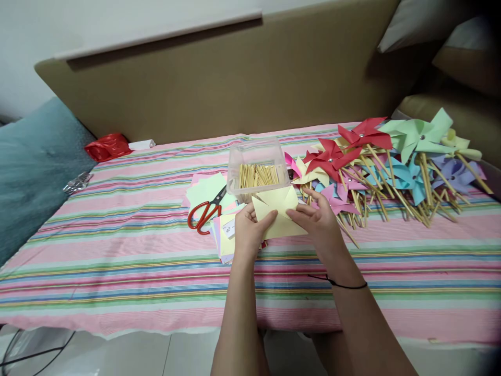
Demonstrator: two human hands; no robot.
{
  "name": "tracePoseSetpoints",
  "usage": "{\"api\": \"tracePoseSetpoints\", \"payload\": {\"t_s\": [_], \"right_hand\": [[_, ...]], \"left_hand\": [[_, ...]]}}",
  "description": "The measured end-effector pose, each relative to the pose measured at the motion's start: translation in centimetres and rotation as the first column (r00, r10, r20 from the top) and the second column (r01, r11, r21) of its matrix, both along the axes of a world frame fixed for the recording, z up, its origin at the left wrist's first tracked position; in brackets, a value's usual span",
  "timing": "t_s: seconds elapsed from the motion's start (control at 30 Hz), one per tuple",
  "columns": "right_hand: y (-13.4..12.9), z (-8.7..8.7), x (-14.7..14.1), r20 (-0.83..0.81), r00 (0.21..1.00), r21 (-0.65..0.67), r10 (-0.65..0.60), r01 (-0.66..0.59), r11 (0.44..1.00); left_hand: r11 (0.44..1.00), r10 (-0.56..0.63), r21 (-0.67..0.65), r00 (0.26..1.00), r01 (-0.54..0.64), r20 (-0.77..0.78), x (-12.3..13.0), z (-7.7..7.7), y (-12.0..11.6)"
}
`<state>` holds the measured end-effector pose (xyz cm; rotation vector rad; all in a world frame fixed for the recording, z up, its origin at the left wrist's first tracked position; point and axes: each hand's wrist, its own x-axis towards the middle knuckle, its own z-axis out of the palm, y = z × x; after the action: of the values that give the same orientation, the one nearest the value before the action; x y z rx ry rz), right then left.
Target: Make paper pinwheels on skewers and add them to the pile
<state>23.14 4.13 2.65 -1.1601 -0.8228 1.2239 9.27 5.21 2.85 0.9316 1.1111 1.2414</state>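
Note:
A pale yellow paper with slits cut in from its corners is held up between both hands. My left hand pinches its left side, thumb on the front. On the right side, my right hand grips it between thumb and fingers. Just behind the paper stands a clear plastic box with many short wooden sticks. Scissors with red handles lie to the left, partly over green and pink sheets. More coloured paper lies beside my left hand.
Paper pinwheels on sticks are heaped at the right on a striped cloth. A red plastic bag, a white box and crumpled silvery wrapping lie at the left, near a teal cushion.

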Motion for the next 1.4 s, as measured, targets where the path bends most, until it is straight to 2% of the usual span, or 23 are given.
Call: {"api": "tracePoseSetpoints", "payload": {"t_s": [0.4,0.7,0.97,1.27,1.4], "right_hand": [[-0.09,-0.33,-0.31,0.005,1.000,0.010,0.023,-0.023,1.000],[-0.05,-0.41,-0.04,0.001,1.000,0.009,-0.001,0.001,1.000],[-0.08,-0.46,-0.14,0.013,1.000,0.018,0.023,-0.023,1.000],[-0.19,0.07,-0.09,-0.031,0.998,-0.017,0.061,-0.062,0.998],[-0.08,0.01,-0.16,-0.040,0.999,-0.039,0.032,-0.034,0.999]], "left_hand": [[0.999,-0.048,-0.025,0.999,0.048,-0.005,-0.05,0.09,-0.12],[0.998,-0.036,-0.052,0.995,0.041,0.088,-0.05,0.74,-0.27],[0.997,-0.063,-0.034,0.997,0.065,0.047,-0.11,0.41,-0.22],[1.000,0.006,-0.022,1.000,-0.006,-0.008,-0.15,0.38,-0.22],[1.000,-0.005,-0.024,1.000,0.005,-0.005,-0.19,0.46,-0.26]]}}
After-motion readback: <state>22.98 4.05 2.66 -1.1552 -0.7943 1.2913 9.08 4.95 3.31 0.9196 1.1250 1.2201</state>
